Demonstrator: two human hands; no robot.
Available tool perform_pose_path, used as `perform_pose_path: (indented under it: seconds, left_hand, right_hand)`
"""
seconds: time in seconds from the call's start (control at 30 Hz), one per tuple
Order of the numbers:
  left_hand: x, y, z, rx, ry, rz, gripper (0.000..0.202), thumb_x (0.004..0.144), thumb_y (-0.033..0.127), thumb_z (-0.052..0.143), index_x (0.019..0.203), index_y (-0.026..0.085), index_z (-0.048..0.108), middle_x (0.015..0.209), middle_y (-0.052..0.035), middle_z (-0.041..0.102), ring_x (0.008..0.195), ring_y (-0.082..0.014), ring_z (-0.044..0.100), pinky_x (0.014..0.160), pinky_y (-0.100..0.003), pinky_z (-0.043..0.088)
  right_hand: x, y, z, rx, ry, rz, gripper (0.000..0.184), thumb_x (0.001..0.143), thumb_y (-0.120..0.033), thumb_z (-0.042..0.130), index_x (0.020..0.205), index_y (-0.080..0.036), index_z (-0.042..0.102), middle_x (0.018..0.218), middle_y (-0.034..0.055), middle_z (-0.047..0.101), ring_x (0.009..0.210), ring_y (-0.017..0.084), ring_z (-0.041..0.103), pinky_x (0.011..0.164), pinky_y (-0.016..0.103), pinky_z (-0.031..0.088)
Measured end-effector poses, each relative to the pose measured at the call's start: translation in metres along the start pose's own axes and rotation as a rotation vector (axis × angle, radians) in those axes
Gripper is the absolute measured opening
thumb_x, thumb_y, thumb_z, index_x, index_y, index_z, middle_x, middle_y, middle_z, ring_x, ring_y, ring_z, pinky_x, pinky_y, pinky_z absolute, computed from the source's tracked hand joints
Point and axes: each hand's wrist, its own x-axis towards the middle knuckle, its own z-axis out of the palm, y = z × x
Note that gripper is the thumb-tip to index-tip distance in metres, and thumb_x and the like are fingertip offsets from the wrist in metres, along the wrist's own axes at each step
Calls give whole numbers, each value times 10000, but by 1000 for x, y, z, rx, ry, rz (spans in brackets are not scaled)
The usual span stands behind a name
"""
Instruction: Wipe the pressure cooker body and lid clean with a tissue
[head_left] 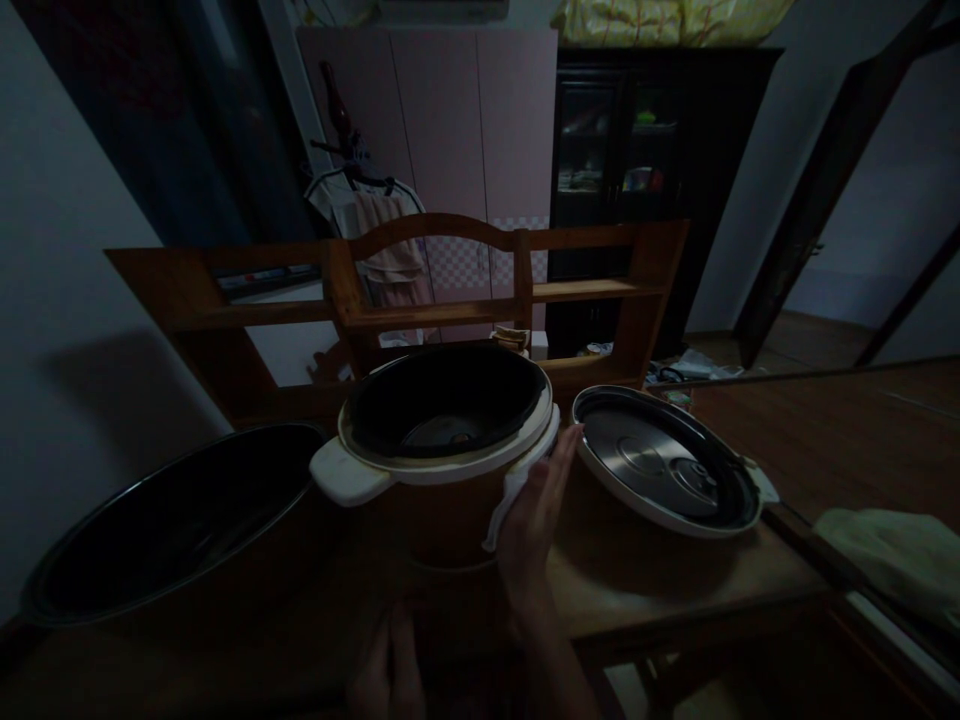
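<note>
A rice cooker (442,515) with a white rim stands on the wooden table, its dark inside showing from above. My right hand (529,510) is at the cooker's right side, fingers pointing up and pressing a white cloth (510,495) against its outer wall. Low in the view, my left hand (388,665) is near the table's front edge, its fingers stretched forward in dim light, with nothing visible in them. Right of the cooker lies a round lid (637,452), metal inner face up. On the left is a large dark oval pot (187,480), apart from both hands.
A wooden shelf frame (435,315) rises behind the cooker along the table's (622,590) back. A pale cloth bundle (892,550) lies at the right. Beyond are a pink wardrobe (442,130), a dark cabinet (675,140) and clothes on a rack (382,220).
</note>
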Motion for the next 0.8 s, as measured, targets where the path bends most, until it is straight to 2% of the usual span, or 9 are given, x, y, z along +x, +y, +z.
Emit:
perform_pose_path:
  seconds: [0.17, 0.23, 0.3, 0.37, 0.5, 0.6, 0.67, 0.73, 0.8]
  left_hand:
    - [1, -4, 1, -29, -32, -19, 519, 839, 634, 570, 1022, 171, 718, 1201, -154, 719, 1217, -335, 622, 1103, -455, 439]
    - [1, -5, 1, -21, -27, -13, 494, 853, 616, 561, 1025, 182, 723, 1224, -147, 713, 1253, -334, 599, 1140, -465, 402]
    - [1, -7, 1, -12, -24, -16, 475, 860, 601, 555, 1027, 193, 730, 1195, -136, 725, 1267, -336, 588, 1154, -478, 382]
    - [1, -9, 1, -4, -29, -26, 471, 850, 602, 561, 1014, 196, 736, 1157, -134, 737, 1246, -340, 600, 1134, -481, 402]
    - [1, -5, 0, 14, -13, -20, 501, 826, 631, 568, 985, 189, 740, 1133, -138, 742, 1205, -344, 624, 1081, -465, 456]
    - [-1, 3, 0, 30, -17, 13, 489, 851, 629, 537, 971, 197, 733, 1118, -131, 741, 1183, -335, 633, 1065, -456, 470]
    - [-1, 6, 0, 37, -14, 23, 468, 865, 621, 529, 951, 207, 730, 1089, -127, 743, 1143, -330, 646, 1047, -453, 478]
    - [-1, 6, 0, 39, -1, 20, 452, 863, 617, 535, 931, 214, 727, 1051, -125, 747, 1101, -328, 657, 1026, -450, 488]
    - [0, 3, 1, 38, 16, 16, 446, 855, 621, 543, 914, 218, 725, 1012, -122, 750, 1079, -330, 661, 1007, -448, 497]
  right_hand:
    - [24, -7, -3, 67, -10, 12, 630, 1097, -434, 168, 1636, -123, 73, 1691, 157, 85, 1569, 256, 63, 1249, 537, 147]
    - [23, -7, -3, 131, 116, -28, 556, 1091, -431, 277, 1561, -136, 238, 1659, 186, 179, 1551, 268, 165, 1231, 527, 208]
    - [17, -4, -1, 174, 322, -66, 347, 1045, -431, 473, 1277, -176, 434, 1489, 198, 387, 1428, 281, 376, 1155, 505, 334]
    - [11, 0, 1, 170, 470, -85, 279, 970, -412, 643, 974, -224, 438, 1182, 116, 493, 1181, 253, 512, 1012, 441, 435]
    - [9, 6, 2, 159, 400, -103, 323, 973, -367, 660, 774, -217, 453, 841, 0, 434, 817, 177, 477, 769, 323, 428]
    - [7, 5, -1, 171, 318, -104, 296, 1053, -366, 494, 802, -209, 497, 821, 5, 469, 774, 171, 483, 753, 323, 426]
    - [-2, 4, -4, 162, 293, -95, 260, 1062, -364, 453, 867, -205, 523, 917, 40, 514, 883, 195, 522, 838, 361, 437]
    - [-19, 3, -6, 150, 252, -81, 178, 1047, -359, 479, 1018, -198, 551, 1101, 96, 542, 1066, 234, 536, 955, 419, 430]
    - [-41, 4, -6, 128, 166, -78, 319, 1029, -376, 520, 1292, -195, 499, 1377, 162, 470, 1301, 287, 463, 1086, 504, 374]
